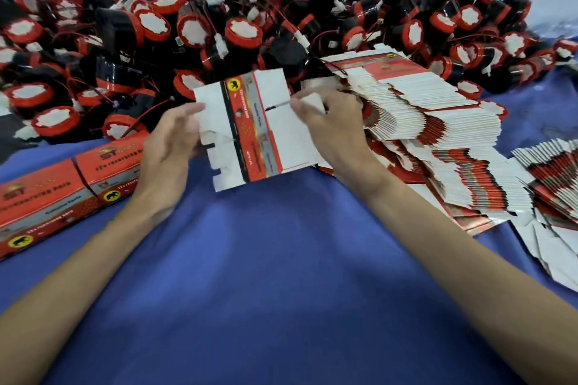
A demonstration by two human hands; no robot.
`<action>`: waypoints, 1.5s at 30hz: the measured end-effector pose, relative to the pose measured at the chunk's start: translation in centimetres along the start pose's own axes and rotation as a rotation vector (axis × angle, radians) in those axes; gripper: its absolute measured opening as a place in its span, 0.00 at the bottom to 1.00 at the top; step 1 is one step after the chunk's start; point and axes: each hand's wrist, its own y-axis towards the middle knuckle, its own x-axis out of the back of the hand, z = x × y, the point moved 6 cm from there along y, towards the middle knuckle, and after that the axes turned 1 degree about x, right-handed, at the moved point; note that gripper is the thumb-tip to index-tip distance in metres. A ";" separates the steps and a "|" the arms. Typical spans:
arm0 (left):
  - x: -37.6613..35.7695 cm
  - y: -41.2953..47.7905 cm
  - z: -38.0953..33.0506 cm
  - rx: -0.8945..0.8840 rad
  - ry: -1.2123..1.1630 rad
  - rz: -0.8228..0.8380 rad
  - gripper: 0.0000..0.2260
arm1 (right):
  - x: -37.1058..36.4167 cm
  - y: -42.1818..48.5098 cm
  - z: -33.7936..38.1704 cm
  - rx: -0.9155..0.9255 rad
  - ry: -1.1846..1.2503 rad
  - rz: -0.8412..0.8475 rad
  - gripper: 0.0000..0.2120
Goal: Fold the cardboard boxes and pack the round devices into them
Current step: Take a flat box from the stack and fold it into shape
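Observation:
A flat unfolded cardboard box [250,131], white inside with a red, grey and black printed strip, is held above the blue cloth at the centre. My left hand [170,147] grips its left edge with the thumb on the white panel. My right hand [331,122] pinches a white flap at its right side. Behind the box lies a large heap of round devices [244,31], black bodies with red rims, white faces and thin wires.
A fanned stack of flat box blanks [431,134] lies right of my right hand, and a second stack [550,172] sits at the far right. Closed red boxes [62,191] lie in a row at the left. Blue cloth [281,259] covers the table.

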 end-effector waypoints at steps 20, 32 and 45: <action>-1.7 -1.3 1.2 0.399 -0.312 0.272 0.17 | -2.1 -1.2 -2.8 -0.187 0.314 0.216 0.12; -1.9 -1.4 1.1 0.378 -0.306 0.373 0.09 | -1.7 -3.5 2.5 0.486 -0.429 -0.038 0.24; -2.4 -1.7 1.0 0.433 -0.246 0.483 0.17 | -4.3 -6.1 5.0 0.791 -0.835 0.520 0.55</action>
